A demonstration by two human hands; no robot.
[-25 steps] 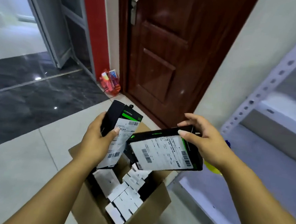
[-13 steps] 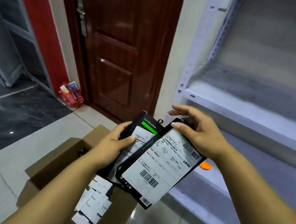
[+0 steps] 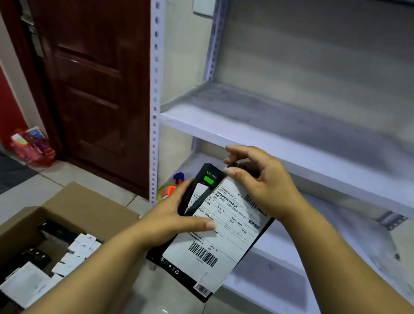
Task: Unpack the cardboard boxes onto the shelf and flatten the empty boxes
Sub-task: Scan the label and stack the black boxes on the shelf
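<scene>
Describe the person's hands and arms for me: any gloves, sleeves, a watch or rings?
Both are bare. The left hand and right hand wear no gloves, and no rings show on the visible fingers. Both forearms are uncovered as far as the frame's lower edge: no sleeve, watch or wristband in view. The visible fingernails are short and unpainted.
</scene>
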